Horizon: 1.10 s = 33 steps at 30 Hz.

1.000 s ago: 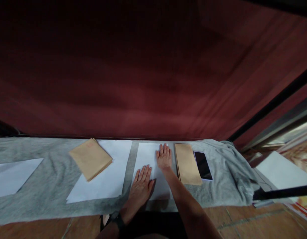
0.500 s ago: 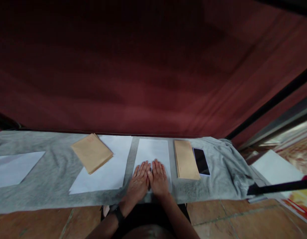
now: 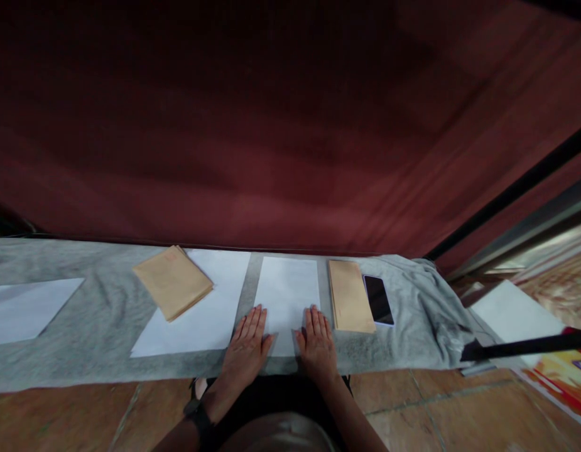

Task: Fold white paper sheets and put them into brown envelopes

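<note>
A white sheet of paper [image 3: 290, 289] lies in front of me on a grey cloth. My left hand [image 3: 249, 342] rests flat across its left edge, fingers stretched out and thumb apart. On the sheet's right edge lies my right hand [image 3: 317, 342], also flat with its thumb out to the side. Neither hand holds anything. Close by on the right is a small stack of brown envelopes [image 3: 351, 298], with a dark-screened phone [image 3: 379, 300] beside it. To the left, more brown envelopes [image 3: 173, 281] lie askew on white paper sheets [image 3: 200, 331].
The grey cloth [image 3: 106, 314] covers a long narrow surface before a dark red fabric wall [image 3: 290, 157]. Another white sheet [image 3: 29, 311] lies at far left. A black bar [image 3: 530, 347] crosses the right side, near a white board [image 3: 516, 314] and a colourful package [image 3: 566, 376].
My hands have moved apart from the middle of the sheet, the left one to its left edge and the right one to its right edge. The view has shifted slightly.
</note>
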Each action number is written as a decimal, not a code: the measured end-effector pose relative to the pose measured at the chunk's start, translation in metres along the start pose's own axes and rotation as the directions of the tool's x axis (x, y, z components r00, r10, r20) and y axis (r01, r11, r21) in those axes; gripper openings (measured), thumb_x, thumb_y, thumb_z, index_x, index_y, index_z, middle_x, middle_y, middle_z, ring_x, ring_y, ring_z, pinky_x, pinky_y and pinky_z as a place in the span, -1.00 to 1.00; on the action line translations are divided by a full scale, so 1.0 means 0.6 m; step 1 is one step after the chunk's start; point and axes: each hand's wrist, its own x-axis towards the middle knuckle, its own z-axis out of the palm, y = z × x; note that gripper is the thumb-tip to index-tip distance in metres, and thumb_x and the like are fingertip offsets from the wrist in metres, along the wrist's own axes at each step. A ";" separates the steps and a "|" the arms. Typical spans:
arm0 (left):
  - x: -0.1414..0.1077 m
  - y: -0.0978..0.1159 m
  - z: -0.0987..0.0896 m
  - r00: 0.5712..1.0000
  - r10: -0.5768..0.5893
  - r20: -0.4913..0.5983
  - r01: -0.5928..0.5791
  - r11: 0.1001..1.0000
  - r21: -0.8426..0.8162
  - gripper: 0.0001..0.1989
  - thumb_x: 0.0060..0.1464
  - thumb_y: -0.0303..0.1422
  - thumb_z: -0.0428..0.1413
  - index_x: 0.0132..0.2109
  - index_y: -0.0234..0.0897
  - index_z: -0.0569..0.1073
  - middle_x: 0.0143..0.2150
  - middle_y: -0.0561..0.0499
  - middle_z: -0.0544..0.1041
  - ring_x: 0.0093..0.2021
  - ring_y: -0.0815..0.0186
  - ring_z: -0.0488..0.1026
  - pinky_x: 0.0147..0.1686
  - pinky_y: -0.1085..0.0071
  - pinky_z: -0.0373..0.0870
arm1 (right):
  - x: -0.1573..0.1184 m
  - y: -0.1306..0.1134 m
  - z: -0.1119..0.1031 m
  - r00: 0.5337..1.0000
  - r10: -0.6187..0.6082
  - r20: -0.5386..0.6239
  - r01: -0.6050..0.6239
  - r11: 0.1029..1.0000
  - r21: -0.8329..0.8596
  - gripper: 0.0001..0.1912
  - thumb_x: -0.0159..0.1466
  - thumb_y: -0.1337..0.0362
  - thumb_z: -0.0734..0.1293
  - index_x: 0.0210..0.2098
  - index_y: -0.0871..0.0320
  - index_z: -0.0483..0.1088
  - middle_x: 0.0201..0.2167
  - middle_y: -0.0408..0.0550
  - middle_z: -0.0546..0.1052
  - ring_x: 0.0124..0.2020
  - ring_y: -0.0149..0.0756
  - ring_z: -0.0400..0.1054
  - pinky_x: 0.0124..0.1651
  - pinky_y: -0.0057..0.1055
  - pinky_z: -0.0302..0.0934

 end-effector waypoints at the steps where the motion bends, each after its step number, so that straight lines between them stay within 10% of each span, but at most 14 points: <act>1: -0.004 -0.002 0.001 1.000 0.004 -0.002 -0.004 1.000 0.003 -0.36 0.35 -0.09 -0.15 0.41 -0.40 0.19 0.43 -0.23 0.22 0.44 0.06 0.14 0.40 0.05 0.08 | -0.005 0.003 -0.003 1.000 0.003 0.000 -0.003 1.000 -0.008 -0.38 0.50 0.05 0.09 0.40 0.30 0.14 0.42 0.19 0.17 0.41 -0.04 0.09 0.40 -0.09 0.01; 9: -0.054 -0.029 0.004 0.986 0.168 0.018 -0.169 0.985 0.036 -0.42 0.32 -0.14 -0.06 0.36 -0.32 0.28 0.41 -0.20 0.28 0.42 0.06 0.20 0.36 0.08 0.18 | -0.044 0.025 -0.015 0.999 -0.048 -0.005 0.048 0.997 -0.060 -0.36 0.50 0.08 0.10 0.44 0.32 0.05 0.40 0.22 0.20 0.42 -0.02 0.08 0.40 -0.07 0.03; 17: -0.039 -0.030 -0.010 0.907 0.241 0.345 -0.291 0.952 0.099 -0.41 0.14 -0.61 -0.09 0.31 -0.34 0.36 0.35 -0.28 0.36 0.36 0.07 0.30 0.26 0.08 0.34 | -0.053 0.051 -0.020 0.989 -0.147 -0.023 0.148 0.988 0.031 -0.37 0.50 0.11 0.13 0.45 0.29 0.01 0.40 0.24 0.22 0.40 -0.02 0.11 0.38 -0.05 0.11; 23: -0.035 -0.023 -0.024 0.907 0.270 0.323 -0.319 0.941 0.111 -0.26 0.05 -0.75 -0.20 0.34 -0.30 0.31 0.35 -0.27 0.35 0.36 0.11 0.29 0.26 0.07 0.36 | -0.059 0.060 -0.023 0.987 -0.158 -0.036 0.161 0.980 0.115 -0.40 0.50 0.13 0.14 0.44 0.22 0.03 0.37 0.20 0.27 0.38 -0.04 0.16 0.34 -0.01 0.19; 33: -0.010 -0.029 -0.079 0.939 0.150 0.309 -0.129 0.988 -0.088 -0.42 0.10 -0.68 -0.08 0.18 -0.20 0.50 0.22 -0.12 0.52 0.20 0.17 0.49 0.14 0.24 0.47 | -0.054 0.091 -0.033 0.998 0.036 0.046 -0.055 0.830 0.555 -0.55 0.46 0.20 0.12 0.25 0.09 0.38 0.23 0.07 0.47 0.27 -0.10 0.33 0.31 -0.02 0.26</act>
